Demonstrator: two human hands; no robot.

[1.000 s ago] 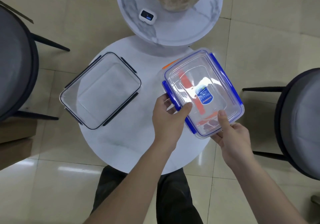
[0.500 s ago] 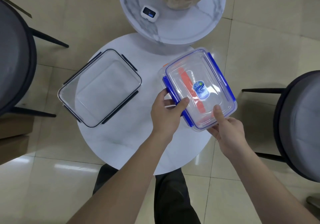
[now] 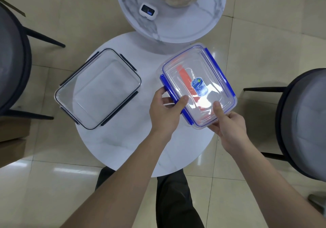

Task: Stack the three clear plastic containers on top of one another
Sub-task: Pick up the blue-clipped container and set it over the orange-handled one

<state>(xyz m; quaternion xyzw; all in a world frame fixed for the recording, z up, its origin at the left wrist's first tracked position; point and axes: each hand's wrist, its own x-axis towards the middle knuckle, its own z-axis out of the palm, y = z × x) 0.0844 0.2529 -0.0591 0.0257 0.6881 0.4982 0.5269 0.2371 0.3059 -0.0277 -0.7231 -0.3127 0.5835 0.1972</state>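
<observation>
Seen from above: round white table (image 3: 123, 148); on its left part, lying flat, clear container with dark clips (image 3: 98, 88); on its right part, clear container with blue clips (image 3: 198, 84), sticker on the lid, held at its near end by both hands and overhanging the table's right edge; under it, showing through the clear plastic, container with orange clips (image 3: 183, 73), blue one set on top of it; cannot tell whether fully seated. Left hand (image 3: 165, 112) curled around the blue-clipped lid's near left side, thumb on top, fingers tucked below. Right hand (image 3: 227, 126) closed on the near right corner, thumb pressed on the lid, fingers beneath. Dark-clipped container well apart from the held pair, touched by neither hand. Behind: marbled round table (image 3: 202, 26) bearing small white device (image 3: 147, 12) and a large tan rounded object; dark chairs at left and right.
</observation>
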